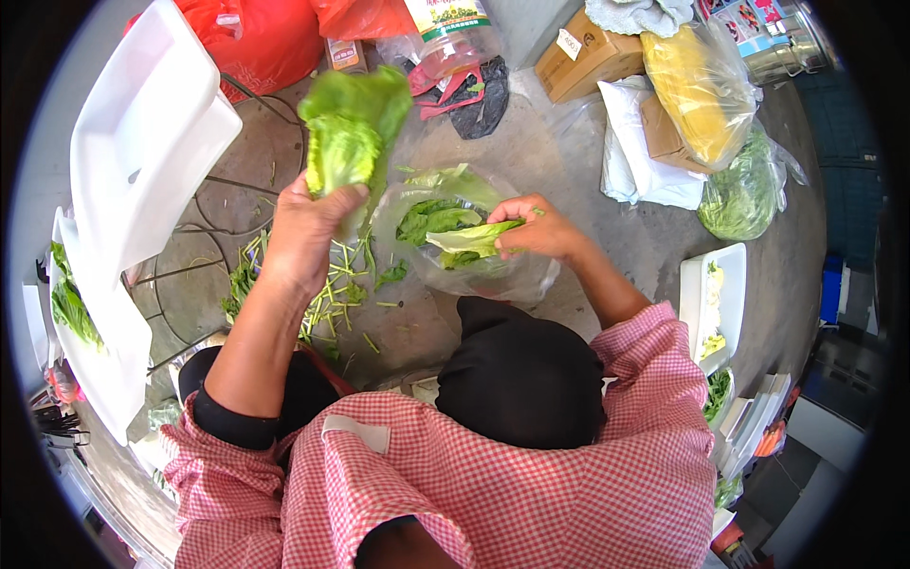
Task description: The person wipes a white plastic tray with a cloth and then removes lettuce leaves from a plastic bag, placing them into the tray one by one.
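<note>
My left hand (306, 220) grips a head of leafy lettuce (345, 146) by its base, leaves pointing away from me and partly blurred. To its right, my right hand (537, 227) pinches a pale green lettuce leaf (473, 239) above an open clear plastic bag (522, 279). Inside that bag lie several loose green leaves (430, 217). Cut stems and leaf scraps (345, 284) are strewn over the concrete floor between my left forearm and the bag.
White plastic tubs (153, 142) stand at the left, beside a metal wire rack (202, 227). Red bags (249, 43) and a plastic jar (458, 46) lie ahead. At right are a cardboard box (586, 57), a bag of greens (739, 188) and a white tray (736, 284).
</note>
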### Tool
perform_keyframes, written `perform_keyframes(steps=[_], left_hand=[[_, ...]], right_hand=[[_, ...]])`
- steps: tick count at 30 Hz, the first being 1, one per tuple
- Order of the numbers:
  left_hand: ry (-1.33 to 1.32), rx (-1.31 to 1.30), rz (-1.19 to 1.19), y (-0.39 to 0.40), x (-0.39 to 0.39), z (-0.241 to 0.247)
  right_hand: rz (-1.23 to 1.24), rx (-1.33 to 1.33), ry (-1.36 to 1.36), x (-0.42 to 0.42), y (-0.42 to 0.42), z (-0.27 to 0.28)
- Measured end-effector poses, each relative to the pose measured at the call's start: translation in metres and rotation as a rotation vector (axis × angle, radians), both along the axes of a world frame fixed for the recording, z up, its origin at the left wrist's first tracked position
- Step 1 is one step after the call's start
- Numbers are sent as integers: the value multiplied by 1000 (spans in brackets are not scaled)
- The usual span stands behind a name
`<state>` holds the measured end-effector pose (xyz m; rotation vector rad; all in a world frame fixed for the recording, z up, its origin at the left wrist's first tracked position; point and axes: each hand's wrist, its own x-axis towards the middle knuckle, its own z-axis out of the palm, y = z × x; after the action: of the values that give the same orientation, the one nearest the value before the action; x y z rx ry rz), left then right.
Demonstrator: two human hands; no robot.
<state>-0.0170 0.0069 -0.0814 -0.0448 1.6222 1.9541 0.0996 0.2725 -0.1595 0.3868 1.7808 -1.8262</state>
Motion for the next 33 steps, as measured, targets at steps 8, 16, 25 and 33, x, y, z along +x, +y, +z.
perform_keyframes(steps=[8,16,25,33], left_hand=[[508,-364,-338,18,25,-21],[212,99,-282,15,33,-6],[-131,154,30,3,7,-3],[-144,199,82,-3,2,0]], right_hand=[[134,11,-3,-46,-36,92],[-302,-562,-193,-48,-56,75],[-54,215,219,16,-65,-43],[144,1451,410,-29,-18,-127]])
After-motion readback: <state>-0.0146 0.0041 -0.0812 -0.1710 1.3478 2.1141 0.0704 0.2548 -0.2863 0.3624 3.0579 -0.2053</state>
